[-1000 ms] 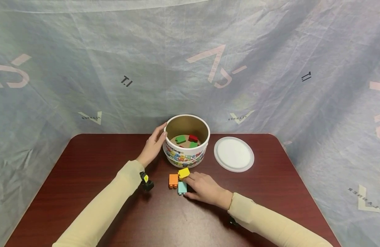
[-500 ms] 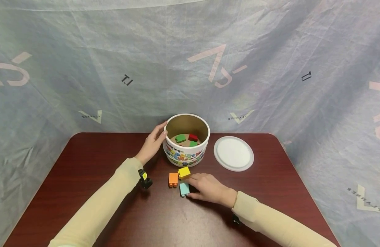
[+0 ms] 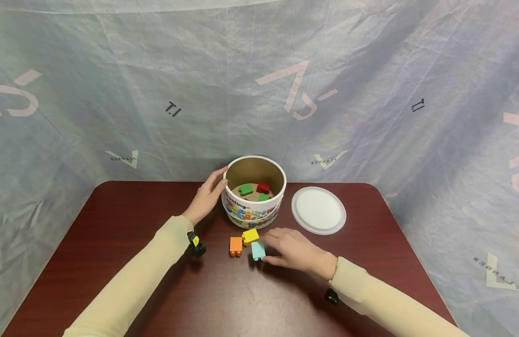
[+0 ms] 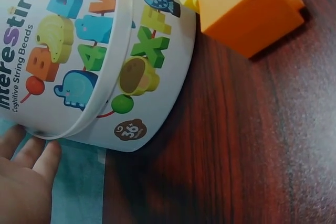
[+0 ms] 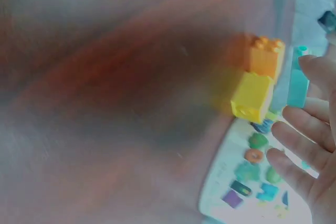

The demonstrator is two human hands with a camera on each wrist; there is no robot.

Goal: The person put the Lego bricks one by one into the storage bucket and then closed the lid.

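Note:
My right hand (image 3: 295, 248) pinches a light-blue toy building block (image 3: 258, 251) between thumb and fingers. In the right wrist view the thumb lies against that block (image 5: 297, 87) and the other fingers are spread. Just left of it on the table are a yellow block (image 3: 250, 237) and an orange block (image 3: 236, 246). My left hand (image 3: 206, 199) rests against the left side of a round white bucket (image 3: 252, 215) with colourful printing, fingertips at its rim. Straight fingers (image 4: 47, 163) touch the bucket's side in the left wrist view.
Inside the bucket lie green blocks (image 3: 245, 189) and a red block (image 3: 263, 188). A round white lid (image 3: 319, 210) lies right of the bucket on the dark red-brown table (image 3: 149, 201). A grey cloth backdrop (image 3: 225, 93) hangs right behind the table.
My right hand has drawn the light-blue block rightward and slightly back, away from the orange block. The left hand, the bucket, and the yellow and orange blocks have stayed in place.

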